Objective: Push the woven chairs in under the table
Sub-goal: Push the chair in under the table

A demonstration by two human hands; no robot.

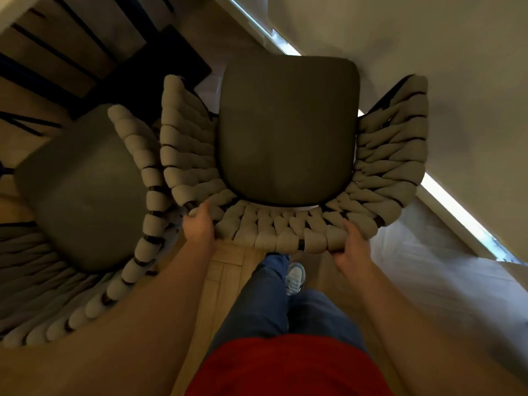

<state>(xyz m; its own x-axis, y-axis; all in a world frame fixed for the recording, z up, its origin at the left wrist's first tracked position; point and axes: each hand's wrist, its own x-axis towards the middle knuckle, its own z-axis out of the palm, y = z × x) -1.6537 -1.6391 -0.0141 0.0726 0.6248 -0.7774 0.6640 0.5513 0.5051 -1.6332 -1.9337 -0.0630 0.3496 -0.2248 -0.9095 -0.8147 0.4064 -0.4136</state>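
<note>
Left hand (198, 224): gripping the woven chair (288, 155) back rim, left corner.
Right hand (350, 247): gripping the same rim, right corner.
Second chair (83, 190): left of it.
Floor (228, 270): pale wood.

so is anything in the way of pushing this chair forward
Nothing visible on the floor ahead of the chair. Both hands, left hand and right hand, already grip its woven back. The second chair sits tight against its left armrest and could snag.

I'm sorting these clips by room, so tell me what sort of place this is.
Probably a dining area in a home. Two matching woven chairs with dark seat cushions, one gripped by both hands and one beside it, stand on a pale wood floor, near a dark slatted surface, perhaps the table.
</note>
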